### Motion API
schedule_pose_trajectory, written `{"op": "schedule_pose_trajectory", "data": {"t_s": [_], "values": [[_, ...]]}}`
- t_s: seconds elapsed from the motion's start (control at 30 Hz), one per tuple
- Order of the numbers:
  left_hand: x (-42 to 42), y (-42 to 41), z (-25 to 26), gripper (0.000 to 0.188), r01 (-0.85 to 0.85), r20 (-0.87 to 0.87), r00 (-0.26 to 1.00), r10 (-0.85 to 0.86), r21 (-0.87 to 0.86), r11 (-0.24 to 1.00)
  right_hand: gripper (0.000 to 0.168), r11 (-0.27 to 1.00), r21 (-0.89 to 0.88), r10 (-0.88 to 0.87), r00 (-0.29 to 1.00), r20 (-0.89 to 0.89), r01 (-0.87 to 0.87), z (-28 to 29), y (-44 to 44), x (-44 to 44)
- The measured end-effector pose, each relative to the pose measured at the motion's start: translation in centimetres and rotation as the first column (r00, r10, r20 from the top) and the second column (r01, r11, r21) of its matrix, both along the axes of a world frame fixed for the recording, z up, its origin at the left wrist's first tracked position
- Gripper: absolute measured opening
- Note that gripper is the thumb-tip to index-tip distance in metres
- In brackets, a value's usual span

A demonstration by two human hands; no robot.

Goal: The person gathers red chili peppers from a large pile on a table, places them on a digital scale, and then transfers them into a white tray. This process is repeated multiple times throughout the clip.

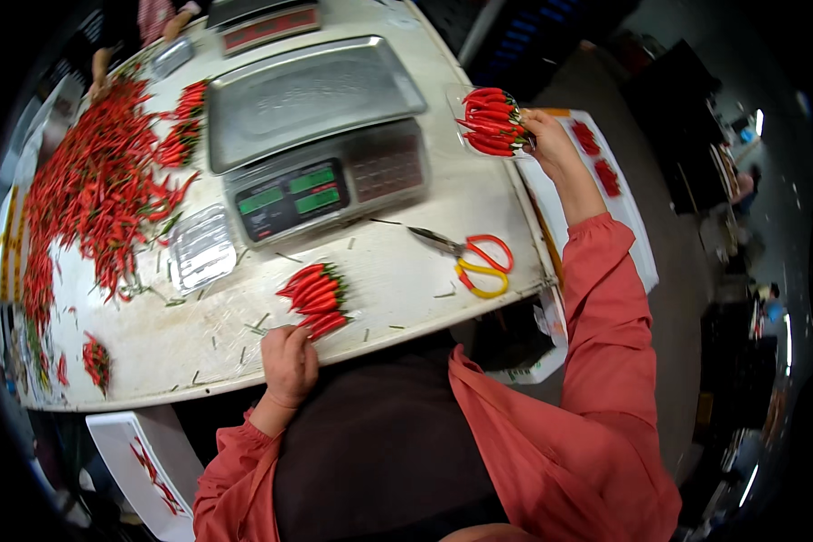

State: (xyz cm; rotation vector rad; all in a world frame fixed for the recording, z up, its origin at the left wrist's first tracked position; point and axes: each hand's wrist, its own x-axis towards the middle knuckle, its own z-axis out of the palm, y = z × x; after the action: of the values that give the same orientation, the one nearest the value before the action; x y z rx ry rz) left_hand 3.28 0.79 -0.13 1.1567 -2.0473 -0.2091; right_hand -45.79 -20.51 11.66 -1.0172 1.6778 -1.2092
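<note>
My right hand (549,142) grips a clear plastic tray of red chili peppers (491,122) beyond the table's right edge corner, the stems towards my fingers. My left hand (289,362) rests at the table's near edge, fingers curled, beside a neat row of red chilies (317,298); whether it pinches something is not clear. Scissors (471,257) with red and yellow handles lie on the right of the table. An empty clear plastic tray (203,249) sits left of a digital scale (325,179) with a bare metal pan (311,95). A large heap of chilies (95,183) covers the table's left side.
A white foam box (633,230) with packed chilies stands right of the table, another (142,467) with loose chilies below left. A second scale (267,30) stands at the back. Another person's hands (98,78) are by the heap. Cut stems litter the white table (406,311).
</note>
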Motion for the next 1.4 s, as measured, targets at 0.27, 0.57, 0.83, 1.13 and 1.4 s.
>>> {"op": "schedule_pose_trajectory", "data": {"t_s": [0.27,0.57,0.83,1.13,1.4], "values": [[0.1,0.1,-1.5,0.025,-0.025,0.028,0.999,0.026,-0.020,0.999,0.008,0.957,0.102,-0.258,0.958,-0.124,0.271,-6.3,11.8,-16.9],[-0.1,0.1,-1.4,0.025,-0.015,0.050,0.999,0.017,-0.036,0.999,0.009,0.847,0.306,-0.378,0.898,-0.228,0.434,-12.7,21.6,-27.0],[-0.3,0.0,-1.6,0.025,-0.011,0.056,0.998,0.012,-0.018,1.000,0.020,0.800,0.189,-0.353,0.701,-0.619,0.570,-14.7,23.3,-28.1],[0.0,0.1,-1.8,0.025,-0.019,0.069,0.997,0.020,-0.012,1.000,0.020,0.956,0.000,-0.143,0.463,-0.875,0.294,-10.5,21.1,-13.0],[-0.3,0.1,-1.6,0.024,-0.032,0.071,0.997,0.033,-0.014,0.999,0.018,0.969,-0.007,-0.043,0.140,-0.989,0.246,-14.0,21.3,-12.8]]}}
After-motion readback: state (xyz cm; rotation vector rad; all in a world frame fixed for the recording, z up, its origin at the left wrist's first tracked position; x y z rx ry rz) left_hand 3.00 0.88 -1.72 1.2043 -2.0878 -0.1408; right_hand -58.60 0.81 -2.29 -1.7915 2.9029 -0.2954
